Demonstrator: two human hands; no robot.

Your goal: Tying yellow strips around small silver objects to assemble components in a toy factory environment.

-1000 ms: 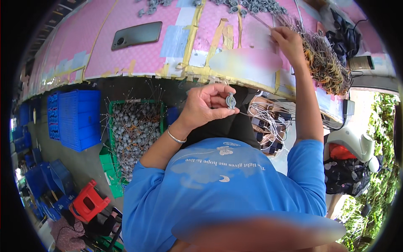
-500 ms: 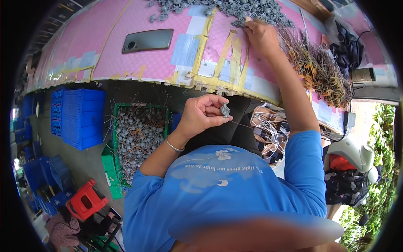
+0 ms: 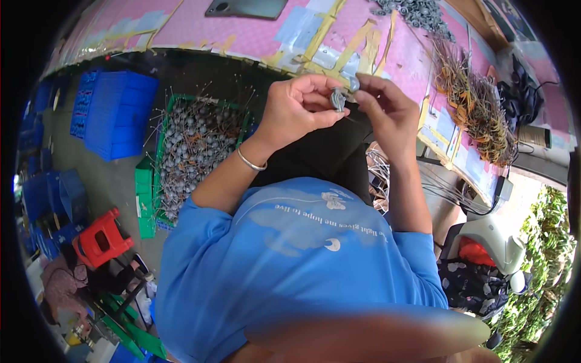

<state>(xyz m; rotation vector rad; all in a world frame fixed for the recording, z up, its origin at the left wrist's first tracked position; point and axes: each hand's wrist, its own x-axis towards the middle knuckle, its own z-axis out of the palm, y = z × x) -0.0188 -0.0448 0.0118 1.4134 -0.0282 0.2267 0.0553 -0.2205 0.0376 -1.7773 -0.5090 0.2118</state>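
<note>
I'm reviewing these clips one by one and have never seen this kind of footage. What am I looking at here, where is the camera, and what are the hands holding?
There is no machine here: a person in a blue shirt works with bare hands. The camera sits on the person's head and looks down, and its fisheye lens bends straight edges near the rim. The left hand pinches a small grey part, which looks to have a thin wire on it. The right hand meets it from the other side, holding a second small grey piece. Ahead lies a pink worktable patched with tape, bearing a pile of grey parts, bundles of brownish wires and a dark flat slab. Below the table, a green crate is full of similar wired grey parts.
</note>
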